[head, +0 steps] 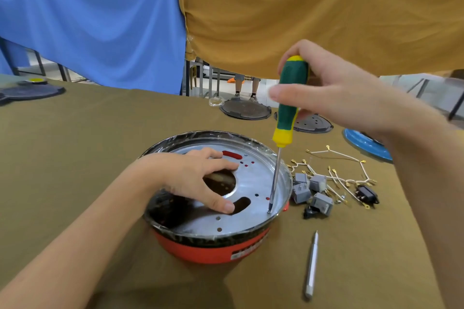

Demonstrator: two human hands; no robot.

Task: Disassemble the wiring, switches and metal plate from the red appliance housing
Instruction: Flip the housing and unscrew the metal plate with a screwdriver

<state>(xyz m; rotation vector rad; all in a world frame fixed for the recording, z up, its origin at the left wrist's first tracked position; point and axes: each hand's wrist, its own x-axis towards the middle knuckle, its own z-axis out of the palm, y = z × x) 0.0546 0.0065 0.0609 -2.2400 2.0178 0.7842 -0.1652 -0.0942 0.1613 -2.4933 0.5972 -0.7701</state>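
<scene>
Your right hand (334,90) grips the green-and-yellow handle of a screwdriver (288,113), fingers curled round it, and holds it nearly upright with its tip set on a screw (269,211) at the right edge of the metal plate (253,180). Your left hand (200,178) lies flat on that plate with fingers spread and fairly straight, thumb beside a curved slot and fingertips reaching toward the red slot at the far side, pressing rather than gripping. The plate sits inside the red appliance housing (200,251), which stands near the front middle of the olive-covered surface (75,145), its rim wrapped in clear film. Just right of the housing lies a loose heap of grey switches (311,190), a black socket (366,194) and white wires (351,168) with brass terminals, all off the housing. A silver pen-like tool (311,266) lies on the surface in front of that heap. Farther back rest two dark round covers (246,109), and a blue disc (364,143) shows beyond your right wrist.
</scene>
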